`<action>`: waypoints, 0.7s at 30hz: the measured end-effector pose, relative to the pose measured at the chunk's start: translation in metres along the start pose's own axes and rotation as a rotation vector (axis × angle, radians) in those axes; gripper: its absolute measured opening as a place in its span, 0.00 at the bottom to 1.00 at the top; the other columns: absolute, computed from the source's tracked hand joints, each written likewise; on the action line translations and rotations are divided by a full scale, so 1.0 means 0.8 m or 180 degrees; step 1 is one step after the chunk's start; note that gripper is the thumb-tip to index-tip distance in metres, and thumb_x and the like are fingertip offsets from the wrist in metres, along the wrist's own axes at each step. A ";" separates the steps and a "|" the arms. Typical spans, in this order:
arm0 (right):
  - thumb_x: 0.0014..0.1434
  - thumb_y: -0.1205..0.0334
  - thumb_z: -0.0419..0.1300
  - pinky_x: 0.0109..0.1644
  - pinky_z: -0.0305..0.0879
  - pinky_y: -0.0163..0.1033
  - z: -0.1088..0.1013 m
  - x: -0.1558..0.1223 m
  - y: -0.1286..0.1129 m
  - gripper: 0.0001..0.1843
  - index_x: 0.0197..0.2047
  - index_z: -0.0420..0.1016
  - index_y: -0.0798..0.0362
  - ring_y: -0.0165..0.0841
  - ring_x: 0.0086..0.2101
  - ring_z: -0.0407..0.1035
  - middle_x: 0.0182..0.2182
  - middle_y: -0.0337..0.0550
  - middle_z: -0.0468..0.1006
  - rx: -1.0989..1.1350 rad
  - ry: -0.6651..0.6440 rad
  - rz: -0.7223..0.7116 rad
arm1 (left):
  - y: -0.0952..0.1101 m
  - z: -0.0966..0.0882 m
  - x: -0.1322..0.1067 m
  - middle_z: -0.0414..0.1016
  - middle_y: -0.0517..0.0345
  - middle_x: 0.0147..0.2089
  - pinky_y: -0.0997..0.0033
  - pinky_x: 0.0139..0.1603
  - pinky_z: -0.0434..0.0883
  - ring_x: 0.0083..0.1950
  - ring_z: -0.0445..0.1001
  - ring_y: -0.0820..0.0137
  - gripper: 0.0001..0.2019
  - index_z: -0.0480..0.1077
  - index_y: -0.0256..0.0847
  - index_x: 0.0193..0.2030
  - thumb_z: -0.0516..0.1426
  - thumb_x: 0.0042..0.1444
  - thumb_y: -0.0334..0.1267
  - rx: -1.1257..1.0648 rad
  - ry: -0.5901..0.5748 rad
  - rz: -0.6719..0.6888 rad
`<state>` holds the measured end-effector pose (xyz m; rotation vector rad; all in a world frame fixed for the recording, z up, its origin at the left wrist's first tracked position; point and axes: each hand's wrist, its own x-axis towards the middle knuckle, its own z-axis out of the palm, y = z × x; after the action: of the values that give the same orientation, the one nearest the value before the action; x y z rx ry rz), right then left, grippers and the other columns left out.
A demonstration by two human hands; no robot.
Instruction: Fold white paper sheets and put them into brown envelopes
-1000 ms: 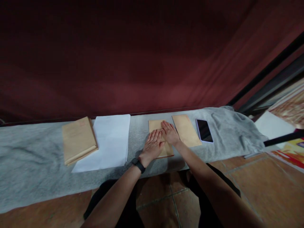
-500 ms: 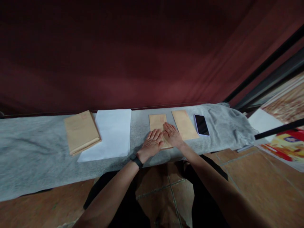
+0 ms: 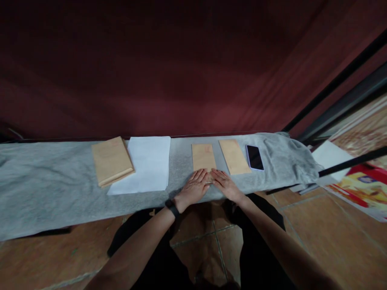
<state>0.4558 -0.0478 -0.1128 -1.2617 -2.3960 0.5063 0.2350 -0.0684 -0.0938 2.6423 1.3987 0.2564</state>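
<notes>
A tan paper envelope [image 3: 203, 156] lies flat on the grey cloth in front of me. My left hand [image 3: 195, 186] rests on the left side of its near end, fingers stretched out and flat. On the right side of that end lies my right hand [image 3: 225, 183], palm down with its fingers extended. The two hands almost meet at the fingertips and hide most of the envelope's near edge. Just to the right is a second tan envelope [image 3: 234, 156], which neither hand touches.
A smartphone [image 3: 254, 157] lies right of the second envelope. To the left, a stack of tan envelopes [image 3: 111, 161] overlaps white paper sheets [image 3: 151, 165]. Grey cloth [image 3: 60, 181] covers the long narrow surface, with a dark red wall [image 3: 181, 80] behind. A colourful printed box [image 3: 363, 185] is at right.
Both hands have slid toward me, down to the envelope's near end. The right hand has moved off the envelope's middle. The view has shifted slightly.
</notes>
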 end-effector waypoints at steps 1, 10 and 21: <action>0.75 0.50 0.46 0.73 0.52 0.56 -0.001 -0.003 -0.001 0.26 0.70 0.64 0.48 0.39 0.69 0.58 0.69 0.47 0.64 0.0032 0.0009 0.0009 | 0.001 -0.001 0.000 0.55 0.43 0.76 0.57 0.76 0.51 0.77 0.52 0.62 0.28 0.56 0.32 0.73 0.43 0.72 0.44 -0.0014 0.0029 -0.0032; 0.73 0.52 0.50 0.71 0.56 0.56 0.000 -0.008 -0.010 0.23 0.65 0.71 0.48 0.40 0.64 0.65 0.65 0.47 0.71 0.0103 0.0328 0.0080 | 0.009 -0.003 0.006 0.61 0.48 0.74 0.58 0.74 0.57 0.74 0.59 0.64 0.24 0.61 0.36 0.71 0.42 0.72 0.38 -0.0163 0.0244 -0.0275; 0.72 0.63 0.46 0.72 0.54 0.58 0.034 -0.016 -0.064 0.22 0.62 0.74 0.51 0.40 0.62 0.68 0.61 0.48 0.75 -0.0138 0.1095 0.0441 | 0.003 0.009 0.017 0.63 0.50 0.73 0.59 0.72 0.61 0.74 0.60 0.64 0.27 0.62 0.40 0.70 0.45 0.66 0.26 -0.0165 0.0129 -0.0574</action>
<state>0.4133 -0.0892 -0.1136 -1.4123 -2.0543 0.2510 0.2458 -0.0585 -0.0994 2.4632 1.6077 0.3221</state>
